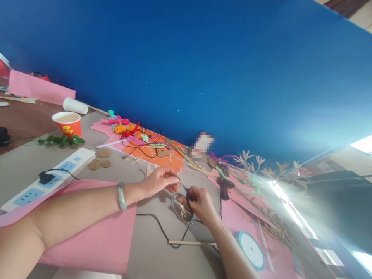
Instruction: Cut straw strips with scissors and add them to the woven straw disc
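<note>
My left hand [159, 180], a pale green bangle [121, 195] on its wrist, is closed in a pinch on a thin pale strand [179, 179]. My right hand [200, 204] is closed on small black scissors [187, 192], whose blades reach up to that strand. Both hands hover over the grey table [148, 240], just above a small ring of clear tubing with straw bits [181, 209]. A black cord [162, 228] runs under my right wrist.
Pink paper [99, 240] lies under my left forearm, more pink sheets [241, 217] right. A white power strip [52, 174], red paper cup [68, 123], white cup [74, 105], green sprig [61, 140], cardboard discs [100, 159], orange sheet with coloured cords [148, 151], dried twigs [261, 162], tape roll [251, 250], wooden stick [192, 243].
</note>
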Motion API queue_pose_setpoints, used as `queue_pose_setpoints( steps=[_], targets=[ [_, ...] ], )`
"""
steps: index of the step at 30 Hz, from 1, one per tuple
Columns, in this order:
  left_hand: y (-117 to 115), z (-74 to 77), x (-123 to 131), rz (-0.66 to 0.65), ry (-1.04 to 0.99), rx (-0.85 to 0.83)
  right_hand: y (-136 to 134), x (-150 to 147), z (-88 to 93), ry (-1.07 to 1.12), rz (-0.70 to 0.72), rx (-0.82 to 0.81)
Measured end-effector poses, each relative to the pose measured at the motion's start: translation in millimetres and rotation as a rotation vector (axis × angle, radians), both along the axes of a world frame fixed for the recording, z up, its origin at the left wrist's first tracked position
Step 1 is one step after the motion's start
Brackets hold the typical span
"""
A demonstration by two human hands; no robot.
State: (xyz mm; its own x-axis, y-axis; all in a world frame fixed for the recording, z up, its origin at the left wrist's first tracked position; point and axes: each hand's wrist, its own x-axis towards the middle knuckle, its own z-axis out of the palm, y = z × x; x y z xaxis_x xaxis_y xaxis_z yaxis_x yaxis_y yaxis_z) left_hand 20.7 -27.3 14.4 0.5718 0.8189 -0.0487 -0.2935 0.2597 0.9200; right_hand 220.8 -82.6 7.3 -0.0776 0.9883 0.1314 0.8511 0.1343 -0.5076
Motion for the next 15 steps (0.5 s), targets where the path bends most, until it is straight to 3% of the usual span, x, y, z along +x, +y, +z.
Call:
queue_pose_setpoints(
  steps=[15],
  targets=[
    [-0.8,1.7,-1.0,-0.020,-0.003,-0.003,0.5,0.1,1.6,-0.002,-0.003,-0.003]
  ],
)
